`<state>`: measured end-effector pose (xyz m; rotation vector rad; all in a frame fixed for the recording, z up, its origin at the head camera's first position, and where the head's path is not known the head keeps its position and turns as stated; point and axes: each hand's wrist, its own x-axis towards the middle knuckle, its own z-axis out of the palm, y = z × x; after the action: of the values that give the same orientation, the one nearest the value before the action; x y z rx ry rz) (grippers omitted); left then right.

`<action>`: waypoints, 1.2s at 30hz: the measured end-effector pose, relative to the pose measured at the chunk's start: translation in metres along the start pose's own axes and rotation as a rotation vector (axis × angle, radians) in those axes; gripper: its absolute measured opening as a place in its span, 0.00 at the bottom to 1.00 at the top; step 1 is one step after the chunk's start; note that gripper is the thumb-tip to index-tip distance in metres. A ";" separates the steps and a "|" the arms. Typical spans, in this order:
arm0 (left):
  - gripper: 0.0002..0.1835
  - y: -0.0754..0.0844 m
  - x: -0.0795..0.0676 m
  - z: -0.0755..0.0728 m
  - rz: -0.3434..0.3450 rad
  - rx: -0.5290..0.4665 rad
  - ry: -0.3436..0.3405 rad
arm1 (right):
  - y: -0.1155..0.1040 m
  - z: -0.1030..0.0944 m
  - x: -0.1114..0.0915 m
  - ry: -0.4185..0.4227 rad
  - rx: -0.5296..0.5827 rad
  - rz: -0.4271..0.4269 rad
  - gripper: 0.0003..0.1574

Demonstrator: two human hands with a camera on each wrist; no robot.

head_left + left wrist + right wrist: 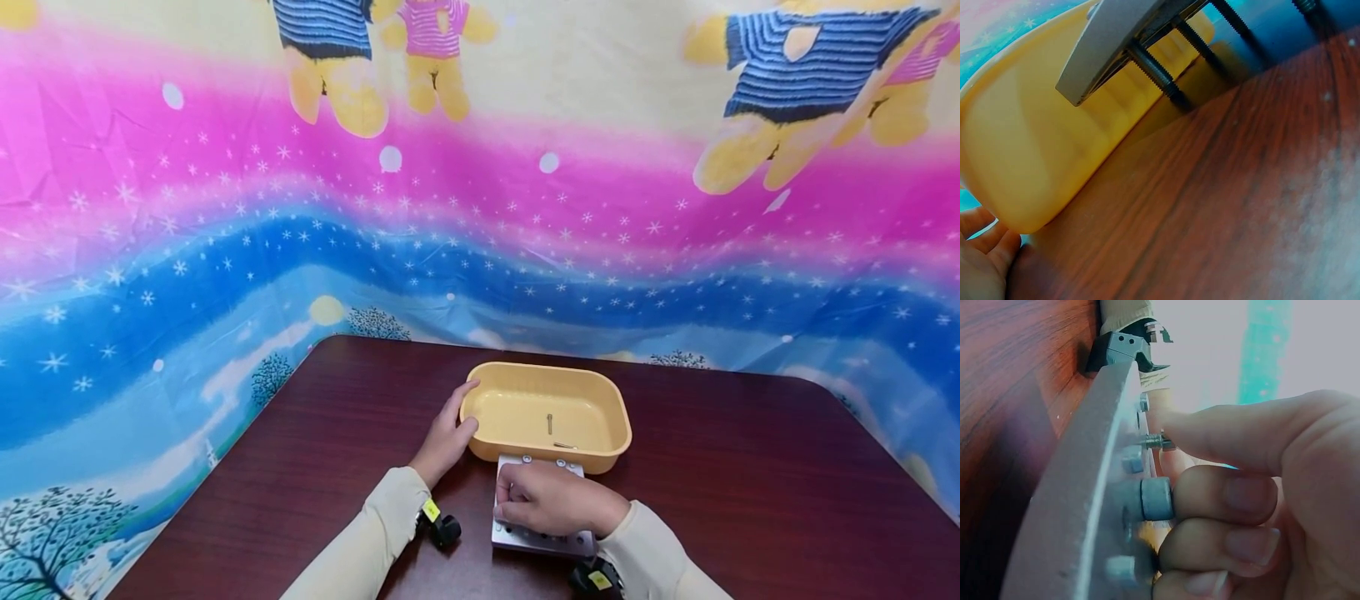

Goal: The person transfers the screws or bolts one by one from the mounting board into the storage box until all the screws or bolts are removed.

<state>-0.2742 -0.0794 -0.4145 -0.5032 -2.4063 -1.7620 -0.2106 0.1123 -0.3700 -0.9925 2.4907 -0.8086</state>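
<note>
My right hand [558, 497] is over a silver metal plate [543, 546] on the table. Its thumb and index finger pinch a small threaded bolt [1159, 442] at the plate's face, while the other fingers are curled beside a larger bolt head [1157, 499]. How deep the pinched bolt sits cannot be seen. Several bolt shanks [1154, 67] stick out of the plate's underside. My left hand [444, 442] touches the left end of a yellow tray [510, 417], fingers and thumb spread along its rim.
Two loose bolts lie in the tray, one bolt [550, 423] near the middle and another bolt [566, 446] by the near wall. The tray stands just behind the plate on a dark wooden table [750, 483]. A printed curtain [480, 233] hangs behind the table.
</note>
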 end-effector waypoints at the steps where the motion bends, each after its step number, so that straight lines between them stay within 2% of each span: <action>1: 0.33 0.000 0.000 0.000 0.001 0.001 0.002 | 0.000 0.000 0.000 0.000 0.006 0.002 0.06; 11: 0.33 -0.002 0.000 0.000 0.015 -0.008 0.009 | 0.001 0.001 0.000 -0.004 0.025 0.011 0.06; 17: 0.33 -0.002 0.001 -0.001 0.006 -0.009 -0.003 | 0.001 0.001 0.001 -0.004 0.032 -0.013 0.05; 29: 0.33 0.000 0.000 -0.001 0.012 -0.008 0.002 | 0.002 0.002 0.002 0.011 -0.012 -0.032 0.05; 36: 0.32 0.001 -0.001 -0.001 0.002 -0.003 -0.013 | 0.004 0.002 0.000 -0.002 0.028 -0.034 0.05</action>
<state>-0.2732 -0.0806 -0.4131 -0.5182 -2.4111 -1.7680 -0.2117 0.1140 -0.3738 -1.0277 2.4601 -0.8503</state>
